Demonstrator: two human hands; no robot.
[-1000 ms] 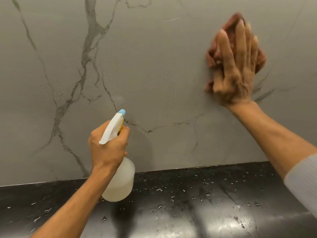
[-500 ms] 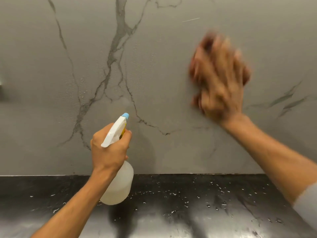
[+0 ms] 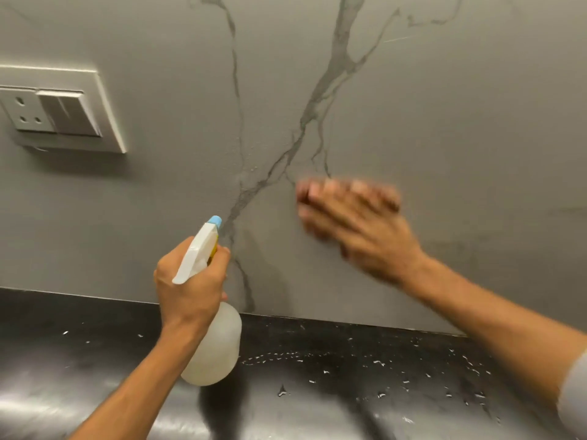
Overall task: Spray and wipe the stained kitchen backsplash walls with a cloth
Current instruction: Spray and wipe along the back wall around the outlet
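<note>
The left hand (image 3: 190,287) is clenched around the neck of a spray bottle (image 3: 211,341), fingers wrapped by the trigger, and holds it just above the black counter (image 3: 349,392) with the blue nozzle tip pointing at the wall (image 3: 460,138). The bottle is pale and see-through, with a white spray head. The right hand (image 3: 359,227) lies flat against the grey, dark-veined wall to the right of the bottle, fingers stretched out and pointing left. It is badly blurred. A reddish smear at the fingertips may be the cloth (image 3: 303,195), but the blur hides it, so whether the fingers grip it or only press on it cannot be told. A grey sleeve (image 3: 575,401) shows at the right edge. A white socket and switch plate (image 3: 60,109) sits on the wall at far left. Water drops speckle the counter near the foot of the wall.
</note>
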